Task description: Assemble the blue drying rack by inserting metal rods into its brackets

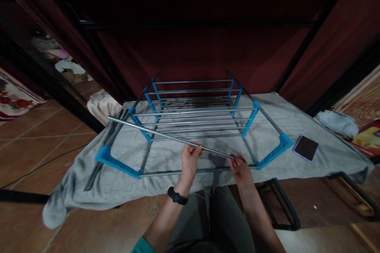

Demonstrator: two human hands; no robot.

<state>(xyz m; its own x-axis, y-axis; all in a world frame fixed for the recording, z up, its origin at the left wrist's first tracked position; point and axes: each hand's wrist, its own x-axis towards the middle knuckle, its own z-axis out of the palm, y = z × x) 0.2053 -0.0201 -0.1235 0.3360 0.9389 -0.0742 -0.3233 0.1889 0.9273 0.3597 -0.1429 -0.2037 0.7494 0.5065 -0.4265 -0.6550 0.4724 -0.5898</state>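
A rack of grey metal rods and blue plastic connectors (251, 118) lies on a grey towel (326, 142). My left hand (190, 160), with a black band on its wrist, is closed around the middle of a loose metal rod (148, 129) that slants up to the left over the rack. My right hand (241, 168) pinches the rod's right end, just above the rack's front bar. The blue foot pieces (117, 162) sit at the front left and front right corners.
A dark phone (305, 148) lies on the towel at the right. Several loose rods (103, 154) lie along the rack's left side. Dark red curtains hang behind. Tiled floor surrounds, with cloth bundles (102, 104) at left and right.
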